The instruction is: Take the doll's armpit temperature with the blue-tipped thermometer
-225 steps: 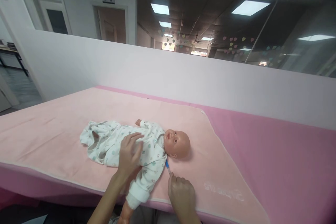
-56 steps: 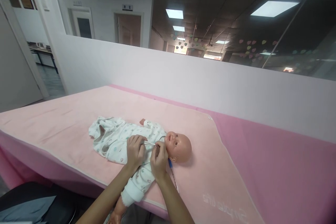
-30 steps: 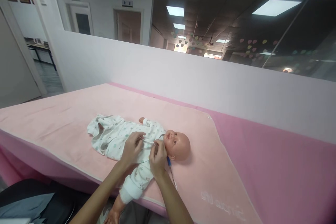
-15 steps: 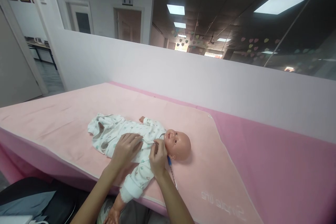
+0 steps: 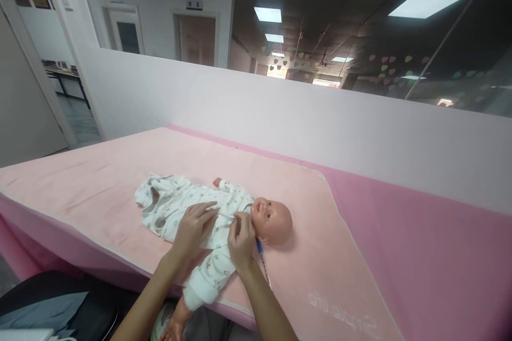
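A baby doll [image 5: 276,221] lies on its back with its head to the right, dressed in a white patterned baby romper [image 5: 230,200]. My left hand [image 5: 194,228] rests on the front of the romper, its fingers stretched out and slightly apart. Close to the doll's neck, my right hand [image 5: 241,240] pinches the edge of the romper between thumb and fingers. The doll's near sleeve [image 5: 212,274] reaches past the table edge toward me, with its hand [image 5: 175,325] sticking out. On the far side the doll's other hand [image 5: 217,182] shows. My hands hide part of the chest.
Under the doll is a pink mat [image 5: 332,256] on a table with a darker pink cover [image 5: 420,224]. A blue clip with a thin cord [image 5: 264,266] lies beside the doll's neck. A black chair [image 5: 96,311] with grey cloth stands at lower left. A white partition [image 5: 280,112] borders the far side.
My left fingers have lifted and spread a little from the romper's front. My right hand keeps its pinch near the neck. The view has shifted very slightly.
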Demonstrator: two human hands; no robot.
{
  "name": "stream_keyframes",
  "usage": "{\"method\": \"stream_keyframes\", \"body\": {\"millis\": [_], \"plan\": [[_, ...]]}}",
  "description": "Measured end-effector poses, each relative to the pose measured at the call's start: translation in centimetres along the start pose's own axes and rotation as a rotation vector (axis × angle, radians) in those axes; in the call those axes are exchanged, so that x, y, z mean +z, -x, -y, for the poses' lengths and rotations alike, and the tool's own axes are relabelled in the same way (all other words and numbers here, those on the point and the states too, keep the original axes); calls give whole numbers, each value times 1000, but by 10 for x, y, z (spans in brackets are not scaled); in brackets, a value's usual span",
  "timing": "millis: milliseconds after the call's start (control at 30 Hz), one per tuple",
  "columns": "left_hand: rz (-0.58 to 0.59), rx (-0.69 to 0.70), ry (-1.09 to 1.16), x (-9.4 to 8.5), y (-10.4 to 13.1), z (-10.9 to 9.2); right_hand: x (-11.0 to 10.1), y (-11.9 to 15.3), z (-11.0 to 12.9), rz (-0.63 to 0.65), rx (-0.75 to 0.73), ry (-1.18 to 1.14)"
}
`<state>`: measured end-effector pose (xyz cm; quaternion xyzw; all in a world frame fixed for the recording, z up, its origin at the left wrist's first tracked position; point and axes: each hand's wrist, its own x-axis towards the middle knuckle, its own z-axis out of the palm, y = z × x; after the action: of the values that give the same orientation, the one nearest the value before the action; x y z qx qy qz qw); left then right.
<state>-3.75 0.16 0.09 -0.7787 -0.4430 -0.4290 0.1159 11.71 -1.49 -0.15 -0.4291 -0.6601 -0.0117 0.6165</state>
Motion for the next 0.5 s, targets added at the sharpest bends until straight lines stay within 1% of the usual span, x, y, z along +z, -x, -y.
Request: {"method": "stream_keyframes", "body": {"millis": [100, 267, 400, 500], "plan": [[-1, -49, 39, 1, -1, -2, 0, 0, 0, 4, 1, 1], [37, -116, 80, -1, -4, -9, -1, -1, 1, 17, 4, -8], [63, -111, 103, 0, -3, -10, -1, -1, 2, 19, 6, -8], [35, -125, 98, 0, 0, -10, -2, -1, 2, 16, 10, -17]]}}
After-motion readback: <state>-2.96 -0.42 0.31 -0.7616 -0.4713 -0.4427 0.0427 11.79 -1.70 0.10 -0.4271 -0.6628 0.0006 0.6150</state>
